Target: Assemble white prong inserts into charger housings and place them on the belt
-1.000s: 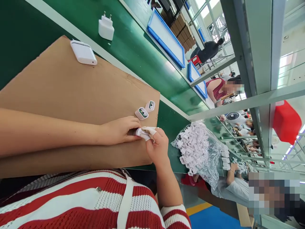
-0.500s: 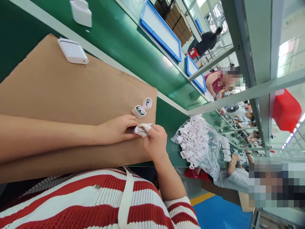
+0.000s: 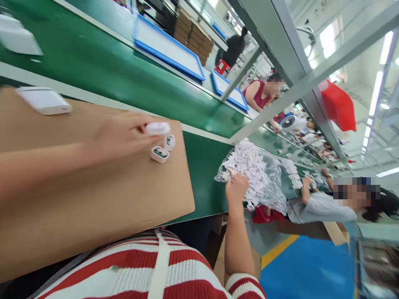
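Observation:
My left hand (image 3: 120,133), blurred by motion, pinches a small white plastic housing (image 3: 158,128) above the cardboard sheet (image 3: 134,187). Just below and right of it, two similar white housings (image 3: 160,154) sit on the cardboard, open ends up, with dark and green parts inside. Over to the right, my right hand (image 3: 237,187) reaches to the near left edge of a clear plastic bag (image 3: 274,182) heaped with small white plastic parts (image 3: 249,166). A light covering shows on one of its fingers. Its fingertips are among the parts, so their grip is hidden.
A larger white case (image 3: 46,101) lies at the cardboard's far left edge. Another white object (image 3: 18,35) is on the green bench (image 3: 93,70). Blue-rimmed trays (image 3: 170,50) line the far side. A metal post (image 3: 246,68) rises beyond the bag. A co-worker (image 3: 321,207) sits at right.
My hands have parted. The left has moved up and away with a white housing; the right has swung right to the bag of parts. The camera view has turned right.

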Demonstrator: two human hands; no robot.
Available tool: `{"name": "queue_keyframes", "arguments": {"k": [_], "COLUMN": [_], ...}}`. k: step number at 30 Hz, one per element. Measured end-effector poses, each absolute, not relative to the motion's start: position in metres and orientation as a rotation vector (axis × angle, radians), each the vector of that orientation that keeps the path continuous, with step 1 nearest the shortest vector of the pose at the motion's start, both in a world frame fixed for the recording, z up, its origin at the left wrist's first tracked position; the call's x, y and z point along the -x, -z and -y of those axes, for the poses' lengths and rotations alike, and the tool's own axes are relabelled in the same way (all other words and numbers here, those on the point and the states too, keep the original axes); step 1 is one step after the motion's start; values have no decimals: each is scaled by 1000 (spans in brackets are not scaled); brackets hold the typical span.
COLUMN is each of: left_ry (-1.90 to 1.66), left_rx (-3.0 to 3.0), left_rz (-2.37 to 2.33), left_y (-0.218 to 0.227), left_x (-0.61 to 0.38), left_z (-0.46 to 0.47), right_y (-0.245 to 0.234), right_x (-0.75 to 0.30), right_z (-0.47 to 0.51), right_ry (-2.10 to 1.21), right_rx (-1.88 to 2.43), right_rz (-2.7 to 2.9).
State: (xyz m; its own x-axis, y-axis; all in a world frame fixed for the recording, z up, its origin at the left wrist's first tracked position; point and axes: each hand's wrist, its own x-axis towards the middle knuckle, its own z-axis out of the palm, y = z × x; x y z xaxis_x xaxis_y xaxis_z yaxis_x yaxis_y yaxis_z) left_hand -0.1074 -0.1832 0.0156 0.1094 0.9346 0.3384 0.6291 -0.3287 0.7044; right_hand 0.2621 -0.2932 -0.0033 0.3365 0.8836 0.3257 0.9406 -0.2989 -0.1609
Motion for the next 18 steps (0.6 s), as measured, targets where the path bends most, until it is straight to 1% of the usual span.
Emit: {"name": "queue_keyframes", "arguments": {"k": [1, 3, 6, 8, 13, 16, 18], "left_ry": [-966, -893, -790, -728, -627, -598, -531], "left_rx": [-1964, -1937, -1863, -1798, -1853, -1943, -1929], "left_rz": [-1648, -1748, -1902, -1987, -2029, -2071, -2126], "left_y": [-25, -36, -37, -33, -25, -15, -4], "left_x": [104, 101, 105, 109, 133, 178, 217], "left_z": [162, 115, 56, 35, 46, 74, 91], "right_y": [2, 5, 14, 20, 25, 25, 24], "right_x": [-272, -282, -287, -290, -303, -300, -289], "right_z": [291, 286, 280, 281, 299, 312, 316], "right_ry": [235, 210, 216, 232, 359, 427, 393], "right_rx": [2365, 2380, 2312, 2243, 1955, 1829, 1764], "right_rz": [1691, 1834, 1948, 1955, 1761, 1605, 1517]}}
